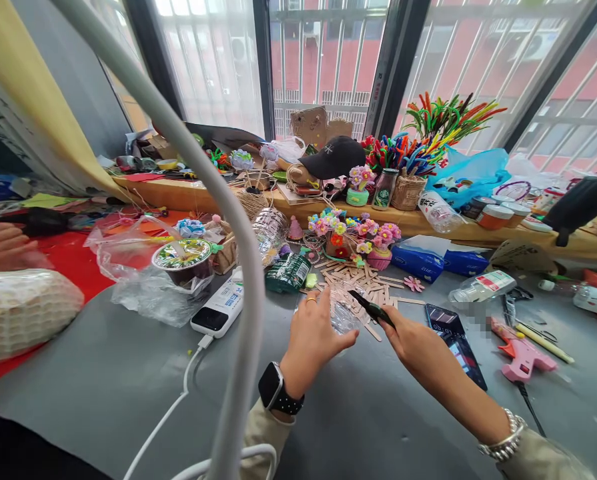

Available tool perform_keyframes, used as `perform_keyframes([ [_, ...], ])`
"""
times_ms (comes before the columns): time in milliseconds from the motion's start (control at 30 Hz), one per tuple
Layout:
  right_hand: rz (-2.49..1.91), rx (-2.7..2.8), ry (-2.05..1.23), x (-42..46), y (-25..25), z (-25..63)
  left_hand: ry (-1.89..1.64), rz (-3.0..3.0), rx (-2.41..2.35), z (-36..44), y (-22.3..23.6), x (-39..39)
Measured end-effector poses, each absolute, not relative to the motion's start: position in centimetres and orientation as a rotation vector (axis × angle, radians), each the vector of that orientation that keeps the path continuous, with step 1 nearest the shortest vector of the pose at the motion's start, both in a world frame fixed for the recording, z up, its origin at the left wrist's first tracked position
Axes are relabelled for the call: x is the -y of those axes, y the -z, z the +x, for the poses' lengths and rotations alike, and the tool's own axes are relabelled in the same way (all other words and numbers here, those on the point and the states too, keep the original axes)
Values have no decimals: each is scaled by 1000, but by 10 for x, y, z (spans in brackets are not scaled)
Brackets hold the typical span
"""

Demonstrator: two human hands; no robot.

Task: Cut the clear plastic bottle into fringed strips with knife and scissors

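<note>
Head view: gripping dark tool (371,309) in right hand (407,337), mid-frame.
Spreading left hand (314,328) by plastic (345,319); cannot tell if grasping.

Slanted black tool (371,309), clear plastic (345,321), shape unclear

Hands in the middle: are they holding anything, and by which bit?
The right hand holds a dark tool by its near end. The left hand is spread beside clear plastic; I can't tell whether it holds that.
</note>
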State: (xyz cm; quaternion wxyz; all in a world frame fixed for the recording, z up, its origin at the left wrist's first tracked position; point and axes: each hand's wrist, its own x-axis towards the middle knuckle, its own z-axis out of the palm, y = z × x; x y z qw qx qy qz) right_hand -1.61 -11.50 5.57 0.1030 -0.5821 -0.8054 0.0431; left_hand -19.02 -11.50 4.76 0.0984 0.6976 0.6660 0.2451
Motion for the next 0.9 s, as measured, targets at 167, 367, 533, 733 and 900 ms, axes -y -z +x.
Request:
perform_keyframes([
  [167,-1704,2405,-141,113,-53,-12,-713,2098,-1956,-191,-48,113],
  [367,-1764,2424,-268,111,-52,-10,-667,2122,-1976,-190,-49,112],
  [533,-1743,2434,-292,109,-50,-7,-656,2121,-1973,-188,-47,114],
  [733,-1735,2453,-271,109,-52,-6,-628,2123,-1974,-187,-48,114],
  [900,-1743,2478,-211,110,-56,-5,-594,2134,-1972,-189,-48,113],
])
